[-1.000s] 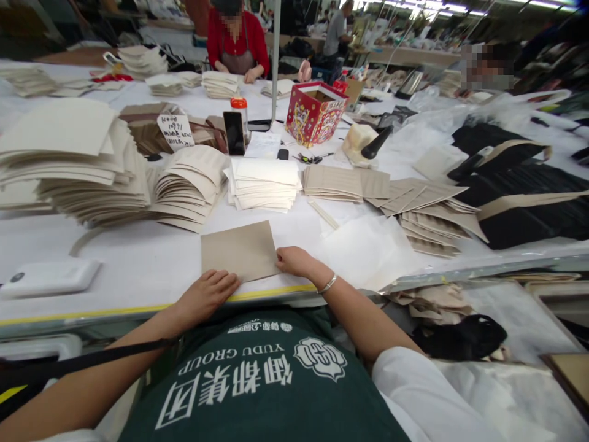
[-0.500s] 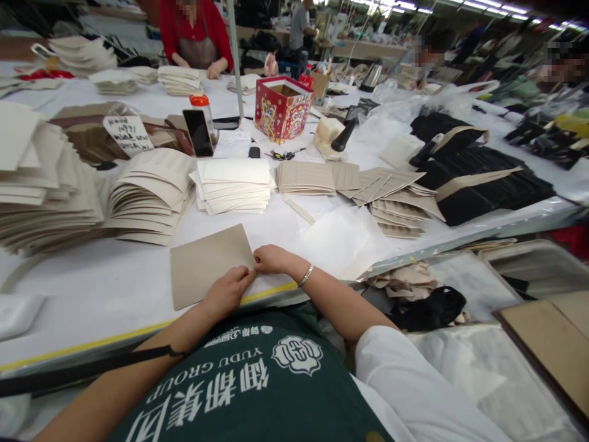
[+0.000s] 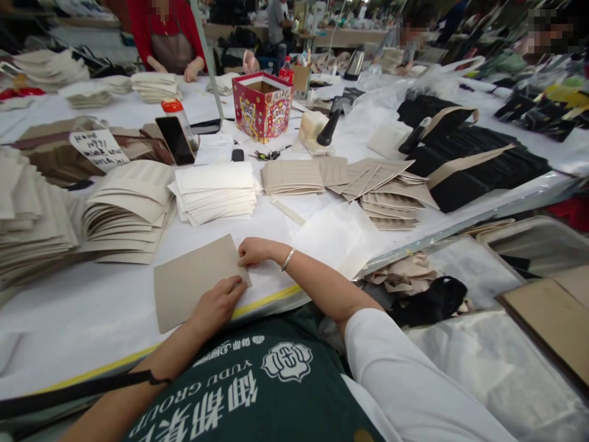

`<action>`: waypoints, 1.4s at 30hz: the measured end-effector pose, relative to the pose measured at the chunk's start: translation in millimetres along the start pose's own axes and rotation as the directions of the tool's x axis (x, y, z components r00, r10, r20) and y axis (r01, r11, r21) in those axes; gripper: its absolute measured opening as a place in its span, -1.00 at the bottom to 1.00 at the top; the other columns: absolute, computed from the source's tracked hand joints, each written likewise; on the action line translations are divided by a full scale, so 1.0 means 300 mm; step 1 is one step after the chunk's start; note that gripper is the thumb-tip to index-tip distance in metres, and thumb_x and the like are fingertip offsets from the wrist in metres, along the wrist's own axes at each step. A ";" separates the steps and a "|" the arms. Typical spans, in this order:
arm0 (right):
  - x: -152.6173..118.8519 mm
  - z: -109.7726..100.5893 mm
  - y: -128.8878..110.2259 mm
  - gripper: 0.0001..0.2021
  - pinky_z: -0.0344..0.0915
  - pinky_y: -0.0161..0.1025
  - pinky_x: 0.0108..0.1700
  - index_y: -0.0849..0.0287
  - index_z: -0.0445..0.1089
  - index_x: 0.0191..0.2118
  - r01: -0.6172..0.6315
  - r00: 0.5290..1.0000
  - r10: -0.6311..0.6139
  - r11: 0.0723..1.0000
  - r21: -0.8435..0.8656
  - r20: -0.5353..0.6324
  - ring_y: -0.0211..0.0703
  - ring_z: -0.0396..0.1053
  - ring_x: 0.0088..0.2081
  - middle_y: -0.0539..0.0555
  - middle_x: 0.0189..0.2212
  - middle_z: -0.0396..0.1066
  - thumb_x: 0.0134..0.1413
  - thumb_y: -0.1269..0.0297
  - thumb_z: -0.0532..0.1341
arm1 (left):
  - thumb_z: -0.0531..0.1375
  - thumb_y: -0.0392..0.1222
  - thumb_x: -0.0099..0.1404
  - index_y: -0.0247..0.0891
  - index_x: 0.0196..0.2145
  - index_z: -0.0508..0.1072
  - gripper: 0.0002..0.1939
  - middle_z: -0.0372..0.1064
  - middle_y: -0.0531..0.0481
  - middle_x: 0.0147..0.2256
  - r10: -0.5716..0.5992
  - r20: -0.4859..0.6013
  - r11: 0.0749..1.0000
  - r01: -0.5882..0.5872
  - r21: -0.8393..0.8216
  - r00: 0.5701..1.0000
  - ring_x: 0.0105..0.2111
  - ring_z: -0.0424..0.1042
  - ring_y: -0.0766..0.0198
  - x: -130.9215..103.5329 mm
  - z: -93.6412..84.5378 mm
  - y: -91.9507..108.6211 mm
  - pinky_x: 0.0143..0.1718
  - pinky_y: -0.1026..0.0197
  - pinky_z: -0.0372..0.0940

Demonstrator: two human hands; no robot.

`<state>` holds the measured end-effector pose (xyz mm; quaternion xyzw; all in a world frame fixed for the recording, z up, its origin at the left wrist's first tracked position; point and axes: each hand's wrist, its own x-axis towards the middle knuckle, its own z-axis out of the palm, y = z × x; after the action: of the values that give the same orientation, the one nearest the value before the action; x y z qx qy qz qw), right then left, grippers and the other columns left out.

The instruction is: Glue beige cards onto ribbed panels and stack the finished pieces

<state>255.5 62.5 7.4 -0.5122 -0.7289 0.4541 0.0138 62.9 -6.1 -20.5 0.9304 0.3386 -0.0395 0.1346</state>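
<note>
A flat beige panel [image 3: 193, 279] lies on the white table close to the front edge. My left hand [image 3: 221, 302] rests on its lower right part, fingers stretched out and lying over the surface. Curled closed, my right hand [image 3: 256, 250] is at the panel's right edge, just above the left fingertips. Its fingertips touch or nearly touch that edge, and whatever they pinch is hidden. Behind the panel are a fanned stack of beige panels [image 3: 129, 199] and a stack of white sheets [image 3: 214, 190].
Beige pieces [image 3: 294, 176] and black pieces [image 3: 483, 162] lie further right. Behind stand a red patterned box [image 3: 262, 107], a phone [image 3: 175, 141] and an orange-lidded bottle [image 3: 172, 107]. A thin strip [image 3: 288, 212] lies near white film [image 3: 343, 233]. A co-worker in red [image 3: 168, 43] sits across.
The right hand has slid up along the panel's right edge, away from the left fingertips. The left hand stays on the panel. The camera view has shifted.
</note>
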 end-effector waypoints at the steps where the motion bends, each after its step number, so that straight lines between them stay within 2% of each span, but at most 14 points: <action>1: 0.004 0.000 0.003 -0.90 0.12 -0.42 -0.54 0.28 0.34 -0.57 -0.002 1.000 0.002 1.000 -0.004 0.003 -0.34 0.22 -0.62 -0.04 -0.70 0.29 -0.15 0.41 0.14 | -0.10 -0.37 0.23 -0.17 -0.01 0.34 -0.57 0.27 -0.04 0.03 -0.009 -0.003 1.000 0.009 -0.005 1.000 -0.04 0.27 0.18 0.004 0.000 0.000 -0.05 0.18 0.24; 5: 0.007 0.000 0.003 -0.89 0.11 -0.41 -0.53 0.28 0.37 -0.58 0.020 1.000 -0.020 0.997 -0.078 -0.009 -0.33 0.22 -0.62 -0.02 -0.69 0.31 -0.15 0.41 0.14 | -0.10 -0.28 0.28 -0.20 -0.09 0.39 -0.65 0.33 -0.05 -0.05 -0.015 -0.051 0.999 0.012 -0.052 0.999 -0.09 0.33 0.19 0.024 -0.007 0.000 -0.09 0.18 0.27; 9: -0.002 0.003 -0.014 -0.88 0.13 -0.40 -0.50 0.29 0.43 -0.50 0.005 1.000 -0.009 0.984 -0.178 -0.021 -0.30 0.28 -0.56 0.03 -0.61 0.41 -0.13 0.41 0.14 | -0.10 -0.19 0.32 -0.20 -0.19 0.40 -0.70 0.35 -0.05 -0.15 -0.045 -0.118 0.996 0.035 -0.086 0.992 -0.20 0.39 0.25 0.042 -0.016 0.002 -0.17 0.22 0.31; 12: -0.005 -0.001 -0.031 -0.85 0.13 -0.38 -0.47 0.30 0.46 -0.43 0.003 1.000 -0.004 0.965 -0.263 -0.005 -0.26 0.31 -0.52 0.06 -0.55 0.45 -0.12 0.40 0.15 | -0.09 -0.15 0.33 -0.21 -0.19 0.37 -0.73 0.31 -0.07 -0.08 -0.111 -0.152 0.993 0.102 -0.065 0.982 -0.18 0.39 0.25 0.051 -0.016 0.010 -0.16 0.21 0.31; 16: 0.023 -0.032 -0.033 -0.84 0.12 -0.37 -0.48 0.33 0.47 -0.42 0.032 0.999 -0.023 0.950 -0.311 0.032 -0.24 0.32 -0.51 0.10 -0.52 0.46 -0.12 0.38 0.17 | -0.09 -0.17 0.34 -0.27 -0.20 0.34 -0.74 0.20 -0.15 0.07 -0.153 -0.043 0.987 0.150 -0.058 0.987 -0.07 0.35 0.16 0.066 -0.024 0.022 -0.08 0.11 0.28; 19: 0.064 -0.061 -0.018 -0.84 0.12 -0.39 -0.50 0.34 0.46 -0.42 0.034 0.999 -0.038 0.964 -0.263 -0.009 -0.27 0.31 -0.51 0.11 -0.50 0.47 -0.14 0.41 0.15 | -0.08 -0.18 0.33 -0.29 -0.23 0.34 -0.75 0.14 -0.18 0.12 -0.177 0.028 0.981 0.179 -0.072 0.984 -0.04 0.34 0.11 0.078 -0.035 0.026 -0.06 0.06 0.27; 23: 0.097 -0.076 -0.013 -0.83 0.14 -0.40 -0.51 0.35 0.46 -0.44 0.033 0.999 -0.033 0.974 -0.223 0.005 -0.28 0.31 -0.54 0.11 -0.52 0.46 -0.17 0.44 0.13 | -0.07 -0.19 0.31 -0.27 -0.26 0.34 -0.78 0.09 -0.17 0.16 -0.194 0.050 0.974 0.198 -0.107 0.980 -0.05 0.35 0.11 0.089 -0.047 0.029 -0.09 0.04 0.29; 30: 0.107 -0.090 -0.037 -0.83 0.17 -0.39 -0.49 0.36 0.47 -0.43 0.018 1.000 -0.014 0.957 -0.290 0.017 -0.25 0.34 -0.52 0.14 -0.50 0.47 -0.20 0.45 0.15 | -0.03 -0.19 0.28 -0.25 -0.27 0.31 -0.84 -0.02 -0.21 0.21 -0.231 0.117 0.962 0.245 -0.118 0.966 -0.06 0.36 0.10 0.105 -0.079 0.036 -0.14 0.04 0.31; 36: 0.164 -0.133 -0.008 -0.81 0.19 -0.40 -0.50 0.34 0.47 -0.42 0.012 0.999 -0.021 0.975 -0.223 -0.035 -0.29 0.32 -0.54 0.11 -0.49 0.47 -0.19 0.43 0.13 | -0.01 -0.21 0.25 -0.24 -0.22 0.29 -0.84 -0.06 -0.24 0.22 -0.232 0.141 0.962 0.249 -0.114 0.962 -0.09 0.38 0.10 0.119 -0.089 0.027 -0.16 0.04 0.30; 42: 0.178 -0.135 -0.024 -0.84 0.21 -0.40 -0.46 0.34 0.47 -0.48 0.009 0.999 -0.019 0.960 -0.279 -0.033 -0.28 0.33 -0.52 0.09 -0.53 0.46 -0.22 0.47 0.14 | 0.00 -0.23 0.22 -0.27 -0.25 0.29 -0.85 -0.13 -0.29 0.24 -0.240 0.181 0.957 0.264 -0.121 0.954 -0.09 0.38 0.05 0.130 -0.102 0.025 -0.16 0.02 0.30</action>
<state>244.3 128.9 12.2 -0.5117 -0.7889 0.3377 -0.0425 97.0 21.0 4.0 0.8609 0.4446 -0.1084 0.2224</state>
